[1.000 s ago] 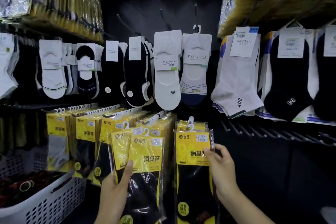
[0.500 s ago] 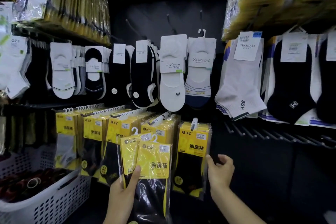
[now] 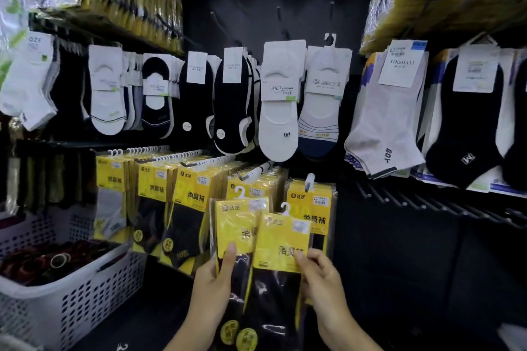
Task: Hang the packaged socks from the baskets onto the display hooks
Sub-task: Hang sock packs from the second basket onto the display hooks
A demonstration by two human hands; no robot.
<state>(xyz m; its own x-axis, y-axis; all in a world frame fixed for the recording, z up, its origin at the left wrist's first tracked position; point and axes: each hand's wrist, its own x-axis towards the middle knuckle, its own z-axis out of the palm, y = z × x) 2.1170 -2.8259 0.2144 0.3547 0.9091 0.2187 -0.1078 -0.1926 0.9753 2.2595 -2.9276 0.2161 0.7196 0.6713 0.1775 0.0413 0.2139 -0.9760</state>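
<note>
Right hand (image 3: 322,285) has shifted to pinch the front 消臭袜 pack (image 3: 281,236) — left hand (image 3: 211,288) grips the rear pack (image 3: 233,222).

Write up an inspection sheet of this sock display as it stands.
Surface: dark back wall; no table seen.
Job's things: left packet and front packet, yellow, overlapping, neither hung; loaded hook behind them; bare hooks at right.
Clutter: white basket lower left, dark red items inside.
Hands: left hand grips left packet; right hand pinches front packet.
Cables: nothing seen.
Surroundings: hung socks above.
</note>
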